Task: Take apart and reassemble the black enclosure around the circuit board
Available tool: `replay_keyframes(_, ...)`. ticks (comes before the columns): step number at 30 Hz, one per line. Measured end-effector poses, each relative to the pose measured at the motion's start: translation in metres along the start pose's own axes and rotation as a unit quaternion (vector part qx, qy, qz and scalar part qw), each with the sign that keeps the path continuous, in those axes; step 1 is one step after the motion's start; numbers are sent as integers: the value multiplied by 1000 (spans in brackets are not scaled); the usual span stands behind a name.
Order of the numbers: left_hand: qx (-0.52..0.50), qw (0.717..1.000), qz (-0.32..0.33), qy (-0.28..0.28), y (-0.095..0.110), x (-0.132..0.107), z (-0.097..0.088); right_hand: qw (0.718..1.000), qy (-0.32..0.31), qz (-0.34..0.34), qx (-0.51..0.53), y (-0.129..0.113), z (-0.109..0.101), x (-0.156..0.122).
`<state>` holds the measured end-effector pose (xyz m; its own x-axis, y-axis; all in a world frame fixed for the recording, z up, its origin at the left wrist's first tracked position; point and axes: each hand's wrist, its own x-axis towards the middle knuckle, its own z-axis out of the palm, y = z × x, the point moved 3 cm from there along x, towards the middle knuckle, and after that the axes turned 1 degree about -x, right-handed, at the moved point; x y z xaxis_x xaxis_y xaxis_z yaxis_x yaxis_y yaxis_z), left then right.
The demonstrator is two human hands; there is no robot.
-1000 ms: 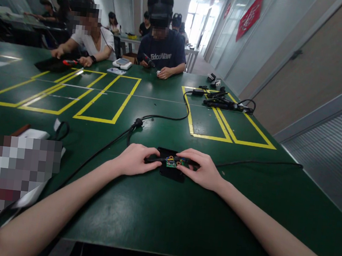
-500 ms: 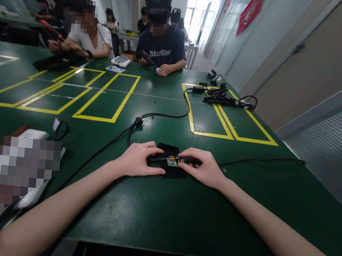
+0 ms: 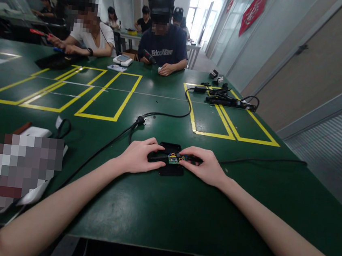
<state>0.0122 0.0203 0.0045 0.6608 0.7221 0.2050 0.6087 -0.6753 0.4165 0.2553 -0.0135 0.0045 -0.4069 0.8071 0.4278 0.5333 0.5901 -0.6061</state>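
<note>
A small green circuit board (image 3: 173, 161) with coloured wires lies between my hands, over an opened black plastic case (image 3: 171, 171). My left hand (image 3: 135, 157) is curved round the case's left side, its thumb at the near part and fingertips at the far part. A thick black cable end (image 3: 158, 157) runs between that thumb and the fingers to the board. From the other side, my right hand (image 3: 205, 166) pinches at the board's right end, where the wires meet it. Part of the wires is hidden by my fingers. A black cord (image 3: 265, 160) leads off to the right.
A black cord with a plug (image 3: 140, 120) lies beyond my left hand. Yellow tape rectangles (image 3: 105, 118) mark the green table. Black adapters and cables (image 3: 231, 101) are piled at the far right. A white object (image 3: 37, 132) stands at left. Two co-workers sit opposite, holding tools.
The fingers of both hands have shifted slightly around the board and case. Across the table, the left co-worker has lowered the red tool. The view has moved a little.
</note>
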Motion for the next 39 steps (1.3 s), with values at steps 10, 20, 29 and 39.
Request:
replay_keyframes(10, -39, 999, 21, -17, -2, 2, 0, 999, 26, -19, 4, -3, 2, 0)
replay_keyframes(20, -5, 1000, 7, -12, 2, 2, 3, 984, 14, -154, -86, 1, 6, -4)
replay_keyframes(29, -21, 999, 44, 14, -3, 2, 3, 980, 4, -158, -124, -5, 7, 1)
replay_keyframes(39, -26, 995, 93, 18, -7, 2, 0, 984, -7, -145, -106, -10, 10, 0)
